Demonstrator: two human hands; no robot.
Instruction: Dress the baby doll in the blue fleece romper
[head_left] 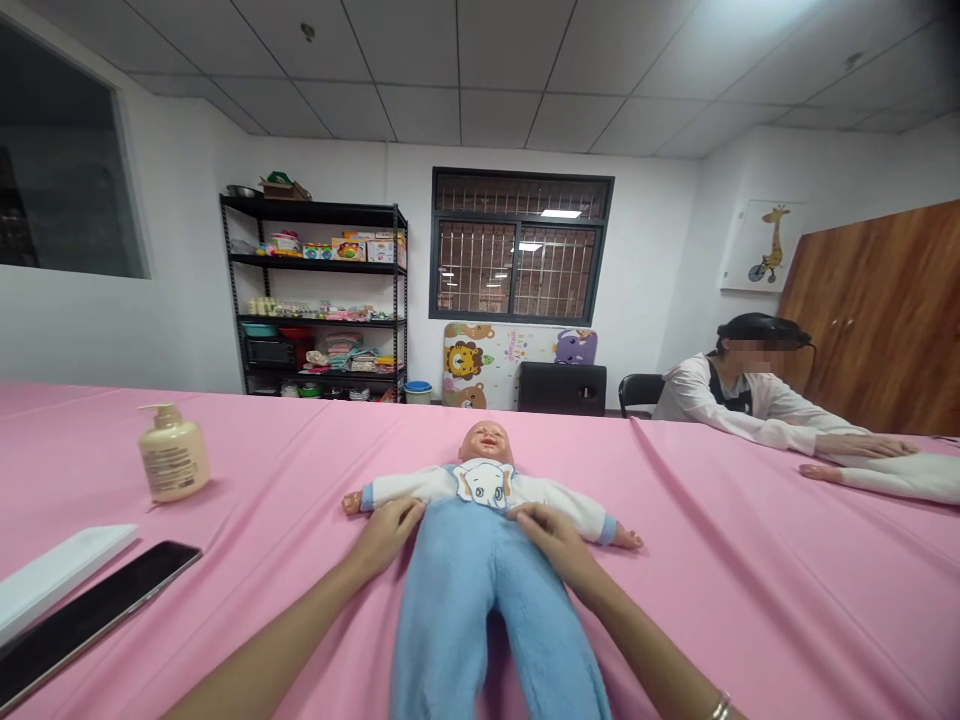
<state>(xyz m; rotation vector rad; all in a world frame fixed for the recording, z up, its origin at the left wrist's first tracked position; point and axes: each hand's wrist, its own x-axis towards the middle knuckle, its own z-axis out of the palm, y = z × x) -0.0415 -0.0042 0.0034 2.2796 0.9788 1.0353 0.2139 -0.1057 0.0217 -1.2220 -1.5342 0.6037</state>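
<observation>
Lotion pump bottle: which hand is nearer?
Left. The left hand rests on the doll's white top, with the lotion pump bottle ahead and to its left. The right hand rests on the doll's other side, farther away.

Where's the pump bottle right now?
In the head view, the pump bottle stands on the pink tablecloth, left of the baby doll and just beyond the phone.
</observation>
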